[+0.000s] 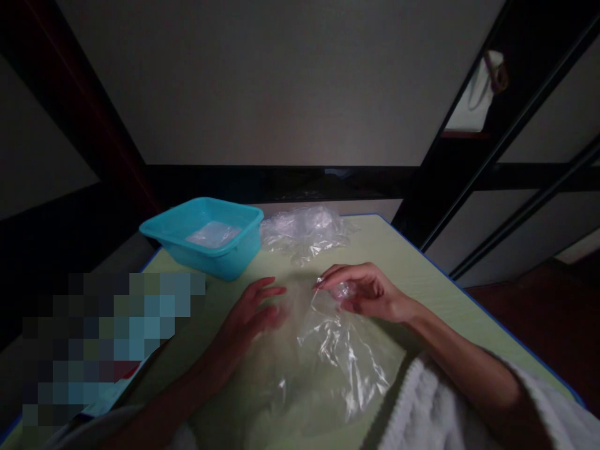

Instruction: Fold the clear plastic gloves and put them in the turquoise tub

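Note:
A clear plastic bag (344, 356) lies spread on the pale green tabletop, wrinkled and shiny. My right hand (370, 292) holds its upper edge, with a crumpled bit of film between thumb and curled fingers. To the left of the bag, my left hand (257, 309) hovers with its fingers apart and nothing visible in them; its thumb side is smeared by motion. The bag's left part is hard to make out against the table.
A turquoise plastic basin (244, 250) at the back left contains a flat clear plastic packet (214, 234). Beside it lies a heap of clear plastic bags (307, 231). The table (450, 300) has a blue edge and meets cabinet panels behind. A pixelated area covers the left.

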Demonstrator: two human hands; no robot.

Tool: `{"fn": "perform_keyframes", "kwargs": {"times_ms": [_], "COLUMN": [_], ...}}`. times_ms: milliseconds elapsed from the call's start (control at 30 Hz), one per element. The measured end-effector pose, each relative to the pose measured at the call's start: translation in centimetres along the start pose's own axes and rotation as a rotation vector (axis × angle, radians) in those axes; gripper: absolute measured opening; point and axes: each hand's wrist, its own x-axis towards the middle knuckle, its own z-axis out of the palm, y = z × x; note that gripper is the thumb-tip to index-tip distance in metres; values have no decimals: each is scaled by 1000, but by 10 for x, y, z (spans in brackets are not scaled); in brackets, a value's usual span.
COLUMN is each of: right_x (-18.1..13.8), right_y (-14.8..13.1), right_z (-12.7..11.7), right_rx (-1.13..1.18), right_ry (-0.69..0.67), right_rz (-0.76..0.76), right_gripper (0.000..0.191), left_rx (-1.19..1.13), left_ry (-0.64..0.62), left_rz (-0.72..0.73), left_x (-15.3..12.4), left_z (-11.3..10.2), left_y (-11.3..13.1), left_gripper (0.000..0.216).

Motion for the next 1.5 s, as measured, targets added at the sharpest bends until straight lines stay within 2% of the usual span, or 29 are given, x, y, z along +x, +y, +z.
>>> {"fn": "perform_keyframes", "kwargs": {"times_ms": [167,233,333,433,567,667,833,933,1067,1133,1233,1333,1500], "right_x": [-1,-1,0,2,3,4,5,4,1,0,0,0,-1], "right_y": [-1,0,4,14,27,31,27,22,20,20,18,12,5], "right_z": [-1,-3,-5,-10,-18,-21,-20,-18,-14,-12,-12,-14,-16], "right_rx": [47,64,71,82,133,122,137,214,273,253,198,153,62], "right_ry": [3,-4,16,131,300,409,505,450,202,134,125,137,157], "right_rz": [34,90,219,320,442,506,487,527,574,558,519,497,667], "right_gripper": [36,38,38,37,46,52,53,62,75,79,89,90,84], "left_rx": [-155,-143,-47,50,144,195,163,165,151,131,117,103,191], "left_ry": [-73,-78,-18,70,212,284,332,357,423,469,538,591,599], "left_rz": [-121,-111,-36,71,216,225,246,292,364,394,439,469,469], "left_x": [-5,-9,-11,-7,2,5,1,-2,-2,0,2,1,2], "left_z": [5,8,9,4,-5,-8,-3,0,-4,-7,-11,-11,-15], "left_y": [4,9,16,17,12,13,21,25,25,24,25,28,26], "left_gripper": [43,48,53,56,63,63,62,55,50,50,48,46,43]}}
